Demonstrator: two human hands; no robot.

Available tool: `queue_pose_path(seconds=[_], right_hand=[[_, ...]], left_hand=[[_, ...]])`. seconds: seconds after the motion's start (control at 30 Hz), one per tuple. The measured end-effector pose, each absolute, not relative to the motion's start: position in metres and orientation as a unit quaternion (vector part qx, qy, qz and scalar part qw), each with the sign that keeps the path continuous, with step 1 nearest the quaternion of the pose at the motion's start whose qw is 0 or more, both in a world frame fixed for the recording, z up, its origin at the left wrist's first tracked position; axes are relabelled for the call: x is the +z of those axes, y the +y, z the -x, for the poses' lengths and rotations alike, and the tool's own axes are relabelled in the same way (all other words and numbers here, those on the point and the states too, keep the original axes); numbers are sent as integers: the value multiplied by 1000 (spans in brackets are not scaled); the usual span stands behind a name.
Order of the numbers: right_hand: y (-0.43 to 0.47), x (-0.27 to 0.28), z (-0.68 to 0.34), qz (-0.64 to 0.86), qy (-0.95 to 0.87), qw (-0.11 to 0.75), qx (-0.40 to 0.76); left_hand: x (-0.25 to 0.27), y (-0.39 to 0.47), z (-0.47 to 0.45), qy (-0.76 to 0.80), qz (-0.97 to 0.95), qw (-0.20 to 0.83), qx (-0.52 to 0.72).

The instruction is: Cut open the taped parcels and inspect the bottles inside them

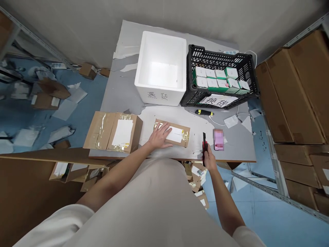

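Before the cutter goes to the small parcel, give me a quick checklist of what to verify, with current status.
1. Small parcel lies flat on the table: ok.
2. Left hand rests on the parcel, holding it down: ok.
3. Right hand grips the red cutter: ok.
4. Blade extended: cannot tell.
5. Left fingers clear of the label and tape line: not ok, they lie on the top face.
6. Phone away from the parcel: ok.

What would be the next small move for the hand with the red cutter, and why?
Probably bring the red cutter in the right hand over to the taped seam of the small parcel. The left hand lies flat on the parcel, and its tape looks uncut.
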State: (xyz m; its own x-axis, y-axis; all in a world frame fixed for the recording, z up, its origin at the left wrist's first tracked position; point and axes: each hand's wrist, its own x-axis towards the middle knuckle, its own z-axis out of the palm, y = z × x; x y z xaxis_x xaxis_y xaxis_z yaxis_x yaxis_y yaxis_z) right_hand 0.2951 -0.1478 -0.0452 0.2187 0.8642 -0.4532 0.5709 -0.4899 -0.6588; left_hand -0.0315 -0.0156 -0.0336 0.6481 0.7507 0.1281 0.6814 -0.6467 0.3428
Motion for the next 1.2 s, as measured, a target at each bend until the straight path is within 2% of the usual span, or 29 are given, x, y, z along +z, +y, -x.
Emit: queue_pose_path(seconds=[0.17, 0.4, 0.5, 0.67, 0.77, 0.9, 1.1, 1.2], right_hand=[[-105, -92, -264, 823, -491, 104, 266], [-104, -138, -256, 827, -510, 124, 200], [-101, -126, -256, 830, -520, 103, 176], [-57, -59, -239, 748, -631, 190, 81], [-25, -26, -211, 602, -783, 102, 122], [-3, -13, -179, 512, -849, -27, 126], [36, 6, -184, 515, -829, -132, 173], [65, 14, -189, 570, -792, -131, 177]], left_hand=[[-38, -35, 38, 399, -896, 128, 145], [-48, -47, 35, 434, -880, 117, 156], [-50, -48, 35, 435, -879, 117, 156], [-51, -51, 37, 435, -877, 139, 148], [-52, -51, 37, 438, -875, 145, 144], [-53, -49, 37, 434, -878, 147, 142], [-56, -52, 38, 435, -880, 144, 126], [-56, -55, 37, 446, -877, 127, 126]])
